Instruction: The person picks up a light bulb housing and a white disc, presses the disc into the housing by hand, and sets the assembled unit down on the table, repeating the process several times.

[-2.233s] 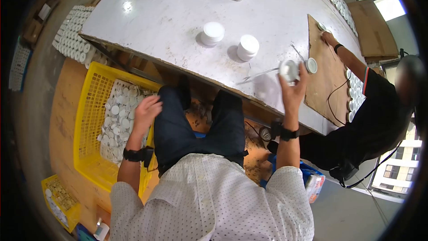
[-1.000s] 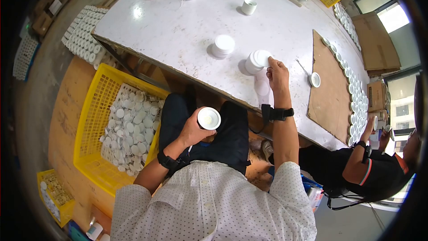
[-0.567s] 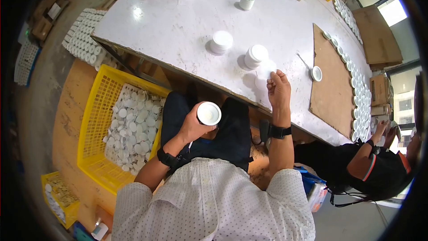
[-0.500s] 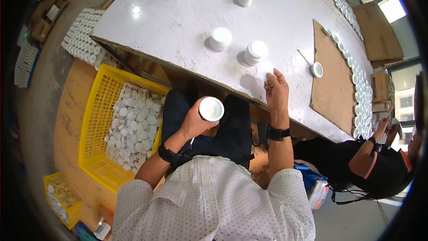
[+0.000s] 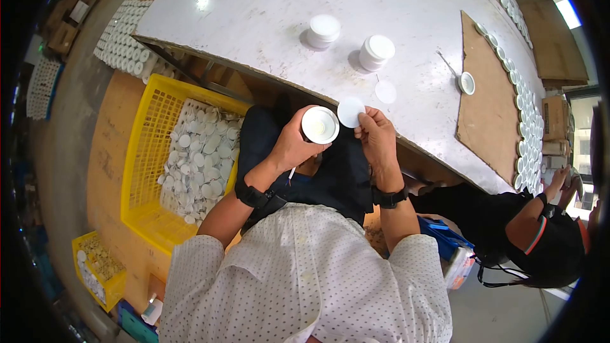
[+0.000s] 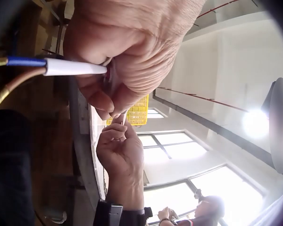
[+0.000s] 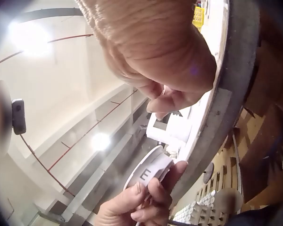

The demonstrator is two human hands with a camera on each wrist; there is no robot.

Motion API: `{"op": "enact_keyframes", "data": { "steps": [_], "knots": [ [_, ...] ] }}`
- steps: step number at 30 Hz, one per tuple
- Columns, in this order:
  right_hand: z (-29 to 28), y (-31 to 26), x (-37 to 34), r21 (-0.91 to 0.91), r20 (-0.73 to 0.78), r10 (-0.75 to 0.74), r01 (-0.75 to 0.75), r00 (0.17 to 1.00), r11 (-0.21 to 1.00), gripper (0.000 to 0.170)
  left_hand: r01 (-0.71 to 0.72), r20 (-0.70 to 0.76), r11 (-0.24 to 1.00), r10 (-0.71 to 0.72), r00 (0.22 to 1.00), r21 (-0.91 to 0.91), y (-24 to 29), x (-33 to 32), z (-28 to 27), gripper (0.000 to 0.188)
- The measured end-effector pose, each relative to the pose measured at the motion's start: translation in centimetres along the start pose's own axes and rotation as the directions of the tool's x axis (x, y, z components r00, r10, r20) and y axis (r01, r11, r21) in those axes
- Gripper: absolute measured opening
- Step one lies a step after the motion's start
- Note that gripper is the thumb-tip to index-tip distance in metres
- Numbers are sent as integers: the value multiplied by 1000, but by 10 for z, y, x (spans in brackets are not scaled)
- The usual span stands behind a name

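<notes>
My left hand [image 5: 294,141] grips a white round downlight housing [image 5: 320,125] above the lap, its hollow face up. In the right wrist view, dark lettering shows on the side of the housing [image 7: 153,165]. A white-sleeved cable [image 6: 75,67] with blue and brown wires sticks out below the left hand in the left wrist view. Thumb and fingers of my right hand [image 5: 377,138] pinch a thin white disc [image 5: 350,112] by its edge, right beside the housing's rim. Another thin pale disc [image 5: 385,92] lies on the table near its front edge.
Two white stacks, one left [image 5: 324,32] and one right [image 5: 377,53], stand on the table [image 5: 254,38]. A small white ring [image 5: 466,82] lies by a cardboard sheet [image 5: 489,108]. A yellow basket [image 5: 143,152] of white discs sits left. Another person [image 5: 508,222] works at right.
My right hand let go of a housing, picked a disc off the right stack and brought it down beside the housing. My left hand, empty at first, now holds the housing.
</notes>
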State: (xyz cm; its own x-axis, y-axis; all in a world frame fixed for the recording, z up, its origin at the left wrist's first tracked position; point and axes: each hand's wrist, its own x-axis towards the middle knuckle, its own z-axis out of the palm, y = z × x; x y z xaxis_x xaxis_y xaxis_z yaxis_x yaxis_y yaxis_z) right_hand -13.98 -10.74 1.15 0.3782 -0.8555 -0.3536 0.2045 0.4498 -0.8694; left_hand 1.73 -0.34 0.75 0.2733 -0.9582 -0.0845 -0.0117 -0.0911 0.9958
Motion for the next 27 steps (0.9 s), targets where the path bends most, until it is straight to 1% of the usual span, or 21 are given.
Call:
{"op": "enact_keyframes", "data": {
  "steps": [2, 3, 4, 5, 7, 9, 11, 12, 14, 18, 20, 21, 23, 24, 26, 27],
  "knots": [
    [1, 7, -3, -10, 10, 21, -21, 1000, 1000, 12, -14, 24, 1000, 14, 1000, -6, -1, 0, -1, 67],
    [0, 13, -4, -84, 53, 29, -24, 998, 996, 12, -9, 22, 1000, 9, 1000, -4, -3, -2, -1, 67],
    [-1, 16, -5, -157, 95, 37, -22, 995, 987, 12, 3, 56, 993, 3, 998, -118, -7, -2, 0, 67],
    [0, 19, -7, -156, 94, 39, -24, 995, 987, 12, 17, 90, 973, 4, 996, -230, -9, -2, 1, 68],
    [7, 22, -11, -294, 95, 47, -17, 994, 956, 13, -3, 104, 972, 29, 994, -236, -10, -4, 3, 67],
    [12, 23, -14, -286, 101, 30, 1, 994, 958, 15, -24, 118, 970, 54, 992, -242, -10, -5, 4, 66],
    [17, 22, -15, -291, 114, 32, 3, 993, 957, 18, -18, 94, 996, 26, 995, -82, -9, -5, 2, 59],
    [17, 23, -14, -290, 114, 32, 3, 993, 957, 18, -18, 94, 997, 26, 995, -81, -10, -5, 2, 59],
    [18, 26, -14, -315, 135, 21, 23, 991, 949, 19, 22, 54, 1000, -21, 998, -6, -13, -6, 2, 50],
    [20, 27, -13, -307, 148, 30, 17, 989, 952, 19, 9, 28, 1000, -9, 1000, -18, -17, -7, 3, 44],
    [19, 30, -11, -303, 157, 43, 7, 987, 953, 20, -98, -3, 995, 98, 995, -8, -20, -6, 4, 42],
    [19, 31, -10, -302, 156, 43, 6, 987, 953, 20, -97, -2, 995, 97, 995, -8, -19, -7, 4, 42],
    [19, 32, -9, -266, 158, 68, -23, 985, 964, 21, -47, -24, 999, 47, 999, -9, -14, -9, 5, 39],
    [19, 35, -8, -261, 158, 57, -14, 986, 965, 22, -53, -12, 999, 53, 999, -11, -16, -9, 6, 39],
    [17, 41, -6, -247, 143, 43, -7, 989, 969, 24, -44, -81, 998, 47, 996, 35, -22, -8, 9, 37],
    [17, 43, -6, -254, 145, 37, 1, 989, 967, 23, -73, -82, 994, 80, 993, 77, -16, -8, 8, 36]
  ]
}}
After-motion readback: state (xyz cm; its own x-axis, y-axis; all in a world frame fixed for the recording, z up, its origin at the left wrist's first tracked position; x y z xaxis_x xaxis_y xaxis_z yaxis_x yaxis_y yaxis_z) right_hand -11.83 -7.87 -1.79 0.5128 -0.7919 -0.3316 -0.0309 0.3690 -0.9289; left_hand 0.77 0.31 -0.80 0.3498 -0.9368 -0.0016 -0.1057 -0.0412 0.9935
